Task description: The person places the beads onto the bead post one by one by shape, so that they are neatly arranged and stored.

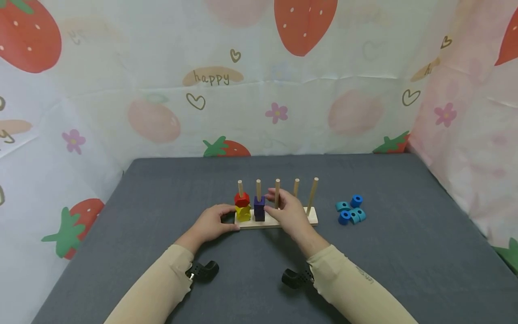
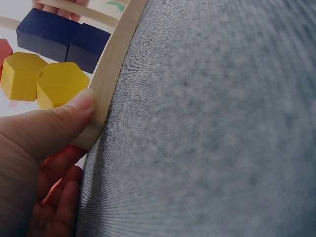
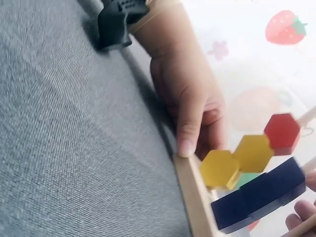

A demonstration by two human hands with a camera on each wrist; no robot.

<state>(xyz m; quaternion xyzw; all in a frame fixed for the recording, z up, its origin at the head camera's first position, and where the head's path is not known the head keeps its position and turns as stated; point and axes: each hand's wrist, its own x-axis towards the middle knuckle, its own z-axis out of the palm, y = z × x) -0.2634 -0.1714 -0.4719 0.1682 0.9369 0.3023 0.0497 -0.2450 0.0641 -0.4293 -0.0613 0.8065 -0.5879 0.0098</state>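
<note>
A wooden peg board [image 1: 267, 223] with upright pegs lies on the table. My left hand [image 1: 211, 222] grips its left end, thumb on the front edge, fingers behind. On the leftmost peg, two yellow hexagonal blocks [image 2: 63, 84] sit under a red hexagonal block [image 1: 241, 200]. Three dark blue square blocks [image 2: 52, 37] are stacked on the second peg. My right hand [image 1: 292, 213] is at the right side of this stack, a fingertip touching the top block [image 3: 291, 180]. Its other fingers are loosely bent behind the third peg [image 1: 277, 186], apart from the blocks.
Several blue and teal cylindrical blocks [image 1: 343, 206] with holes lie grouped right of the board. The two rightmost pegs [image 1: 313, 195] stand bare. A grey cloth [image 1: 194, 180] covers the table, and a strawberry-print curtain [image 1: 251, 112] hangs behind it.
</note>
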